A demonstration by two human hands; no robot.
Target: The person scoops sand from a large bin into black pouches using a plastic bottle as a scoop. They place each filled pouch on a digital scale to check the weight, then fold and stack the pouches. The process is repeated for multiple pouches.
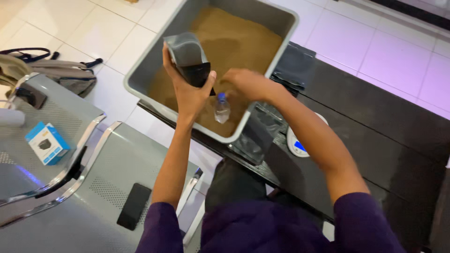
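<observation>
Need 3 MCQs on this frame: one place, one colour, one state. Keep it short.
1. Where does the small plastic bottle stand?
A. in the grey tub of brown powder
B. on the metal seat
C. on the floor tiles

2. What colour is the small box on the left seat?
A. red
B. blue
C. yellow

3. What does the left hand do?
A. lies flat on the table
B. holds a phone
C. grips a grey and black pouch, raised over the tub

Answers:
1 A, the bottle stands on the powder near the tub's front wall.
2 B, its sides are blue, with a dark item pictured on one.
3 C, the fingers wrap the pouch's lower part; the right hand reaches into the tub beside it.
</observation>
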